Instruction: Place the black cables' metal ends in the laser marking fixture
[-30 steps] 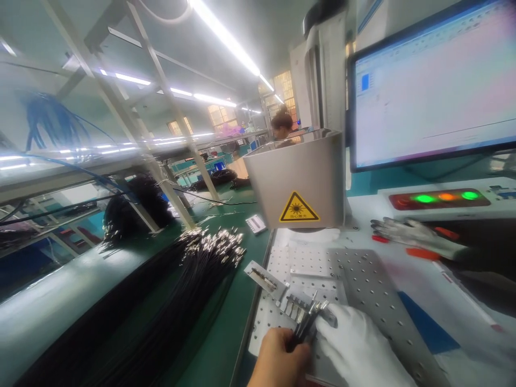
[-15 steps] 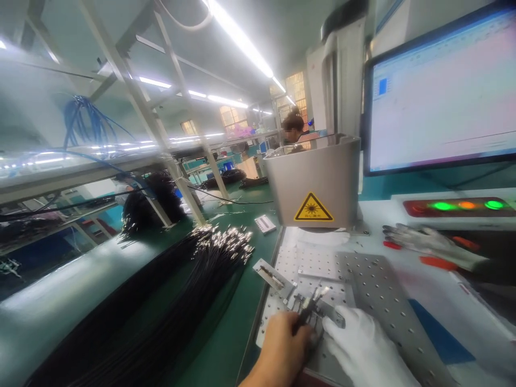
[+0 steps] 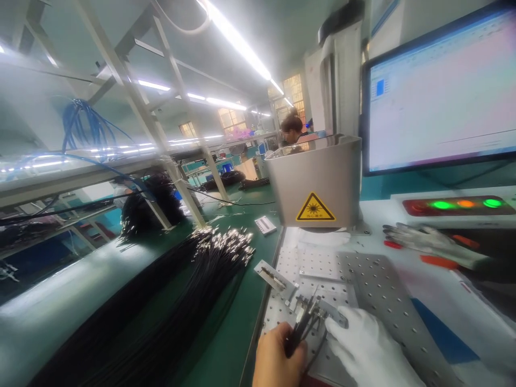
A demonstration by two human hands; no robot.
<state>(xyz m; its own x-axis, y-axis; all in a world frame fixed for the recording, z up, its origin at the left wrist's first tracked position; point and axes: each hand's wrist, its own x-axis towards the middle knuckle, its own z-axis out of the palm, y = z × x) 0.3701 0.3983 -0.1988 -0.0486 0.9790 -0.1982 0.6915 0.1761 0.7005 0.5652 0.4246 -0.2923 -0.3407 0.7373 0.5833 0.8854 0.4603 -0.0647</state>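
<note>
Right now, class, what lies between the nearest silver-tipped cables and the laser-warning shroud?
A pale slotted block on the green tabletop, in the head view.

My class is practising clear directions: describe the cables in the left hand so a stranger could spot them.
Find the grey box with the yellow triangle. In front, over the holed plate, the bare left hand grips a small bunch of black cables. Unlike the big bundle on the green bench, these are held.

Left hand (image 3: 279, 356) drawn slightly back from the metal fixture (image 3: 300, 302), more of its black cables (image 3: 297, 334) now exposed
</note>
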